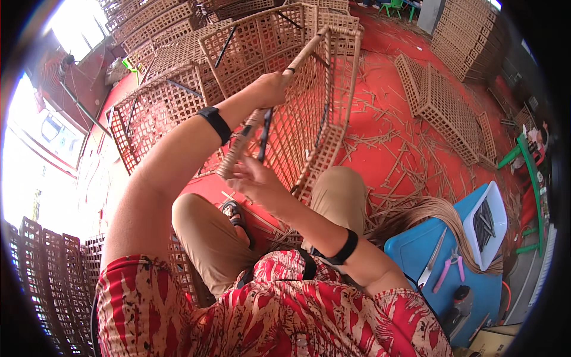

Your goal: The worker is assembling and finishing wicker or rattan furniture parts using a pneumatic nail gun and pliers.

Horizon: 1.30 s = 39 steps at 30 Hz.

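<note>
Holding a large woven basket (306, 107) at an angle over the red floor (380, 134), just beyond the knees. Clamped firmly around the middle of its long wrapped rim (307, 50) with the left hand (267, 89), arm stretched forward. Touching the near end of the same rim with the right hand (253, 178), fingers bent and partly spread beside the rounded tip; cannot tell whether closed on it. Between the two hands, a dark strip (265, 137) along the basket's side. Wearing a black band (215, 124) on the left forearm, another dark band (343, 247) on the right, a red-and-tan patterned shirt (267, 315), tan trousers (208, 244) and a dark sandal (235, 215). Surrounded by more baskets (154, 107) toward the floor's left side, by lattice pieces (455, 113) toward its right side, by a tall stack (464, 35) at its far right, and by loose strips (410, 152) scattered in between. Flanked on the right by a blue bench (404, 245), loaded at its far right corner with a white tray (501, 208) of dark pieces (485, 221), across its far part with a brown bundle (431, 209), toward its left edge with a long silver blade (433, 259), just beside that with a pink-handled tool (443, 276), and toward its near edge with a dark bottle (461, 294).
</note>
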Available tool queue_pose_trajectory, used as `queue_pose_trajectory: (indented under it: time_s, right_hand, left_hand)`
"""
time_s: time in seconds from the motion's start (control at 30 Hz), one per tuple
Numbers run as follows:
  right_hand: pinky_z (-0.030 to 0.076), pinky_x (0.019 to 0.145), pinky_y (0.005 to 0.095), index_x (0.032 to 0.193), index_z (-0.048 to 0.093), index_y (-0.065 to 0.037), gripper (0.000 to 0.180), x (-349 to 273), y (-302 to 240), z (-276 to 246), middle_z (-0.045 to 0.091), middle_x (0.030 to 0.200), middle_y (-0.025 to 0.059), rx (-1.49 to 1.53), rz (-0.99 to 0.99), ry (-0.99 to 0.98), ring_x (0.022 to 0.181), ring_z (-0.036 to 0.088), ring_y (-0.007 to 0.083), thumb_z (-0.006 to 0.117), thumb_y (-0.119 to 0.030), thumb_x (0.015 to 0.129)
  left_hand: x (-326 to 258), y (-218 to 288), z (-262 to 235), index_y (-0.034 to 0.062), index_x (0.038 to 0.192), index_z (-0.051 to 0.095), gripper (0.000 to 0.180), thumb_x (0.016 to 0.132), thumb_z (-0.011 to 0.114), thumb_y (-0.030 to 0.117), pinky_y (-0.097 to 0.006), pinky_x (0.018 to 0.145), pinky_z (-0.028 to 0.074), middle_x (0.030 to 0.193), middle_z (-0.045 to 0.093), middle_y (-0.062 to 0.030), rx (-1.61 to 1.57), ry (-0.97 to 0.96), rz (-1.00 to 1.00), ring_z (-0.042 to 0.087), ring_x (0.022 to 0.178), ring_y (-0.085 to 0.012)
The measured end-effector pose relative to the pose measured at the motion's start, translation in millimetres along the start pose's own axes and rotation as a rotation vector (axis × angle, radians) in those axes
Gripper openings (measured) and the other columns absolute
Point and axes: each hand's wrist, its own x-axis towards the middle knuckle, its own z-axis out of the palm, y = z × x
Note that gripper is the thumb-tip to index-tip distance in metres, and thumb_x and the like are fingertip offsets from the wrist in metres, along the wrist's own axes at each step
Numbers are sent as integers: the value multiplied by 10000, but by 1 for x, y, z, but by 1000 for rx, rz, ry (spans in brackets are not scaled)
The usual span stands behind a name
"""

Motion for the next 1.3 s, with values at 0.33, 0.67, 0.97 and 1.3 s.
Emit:
queue_pose_trajectory:
  time_s: [0.33,0.67,0.97,1.3]
  right_hand:
    - [468,916,314,1264,460,34,440,49,27,-53,567,1148,125,349,-41,369,1029,565,197,586,-13,844]
    - [456,942,368,1254,474,65,502,131,33,-139,528,1244,223,-80,-362,761,1155,536,286,670,-60,810]
    - [471,816,421,1002,592,18,324,113,20,-120,628,946,171,-632,-251,989,872,626,309,732,-158,769]
    - [478,683,357,888,629,-10,285,105,27,-138,634,767,80,-916,-257,887,710,615,226,716,-263,790]
  left_hand:
    - [27,-23,1,9,1287,460,482,884,594,236,-481,869,472,1044,631,-271,154,47,151,603,1006,-428]
    - [-23,-39,-4,-7,1370,408,546,849,540,92,-452,925,457,1106,620,-280,118,56,157,593,1073,-406]
    - [-66,-30,3,57,1257,500,480,789,609,66,-487,829,475,1028,640,-218,33,255,324,593,998,-401]
    - [-80,-13,10,69,1214,550,415,802,557,113,-469,868,482,1142,624,-165,6,289,190,590,1039,-371]
